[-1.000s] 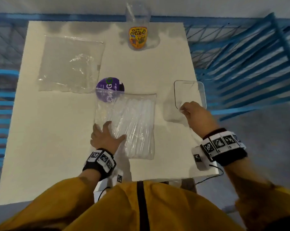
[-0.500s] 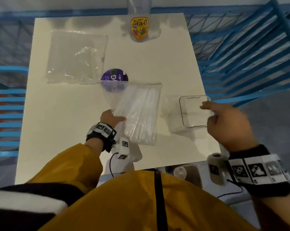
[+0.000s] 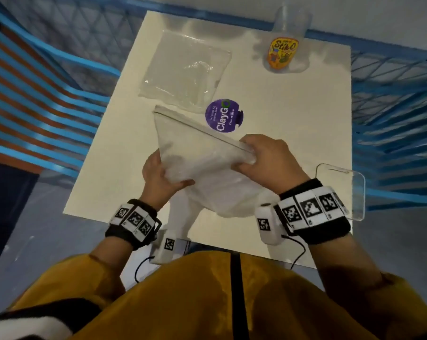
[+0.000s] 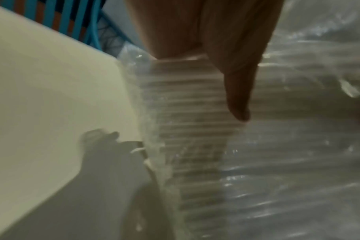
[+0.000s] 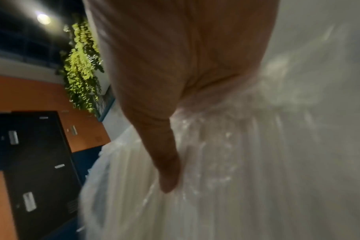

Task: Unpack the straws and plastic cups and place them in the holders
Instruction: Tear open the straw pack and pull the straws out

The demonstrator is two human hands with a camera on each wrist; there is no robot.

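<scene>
A clear zip bag of white straws (image 3: 202, 168) is lifted off the white table (image 3: 293, 114), tilted, its zip edge toward the far side. My left hand (image 3: 162, 176) grips the bag's near left side, thumb on top; the left wrist view shows the thumb across the straw bag (image 4: 195, 123). My right hand (image 3: 264, 157) pinches the bag's right end near the zip; the right wrist view shows the fingers closed on the crinkled straw bag (image 5: 226, 162). A clear rectangular holder (image 3: 342, 192) stands at the table's right edge. A clear jar with a Stik-O label (image 3: 283, 54) stands at the far edge.
A flat clear plastic bag (image 3: 183, 69) lies at the far left of the table. A round purple ClayGo sticker (image 3: 222, 115) lies on the middle. Blue metal railings (image 3: 391, 106) surround the table on the left, right and far sides.
The straw bag has come up off the table. My right hand left the clear holder and took hold of the bag's right end; my left hand went from resting on it to gripping it.
</scene>
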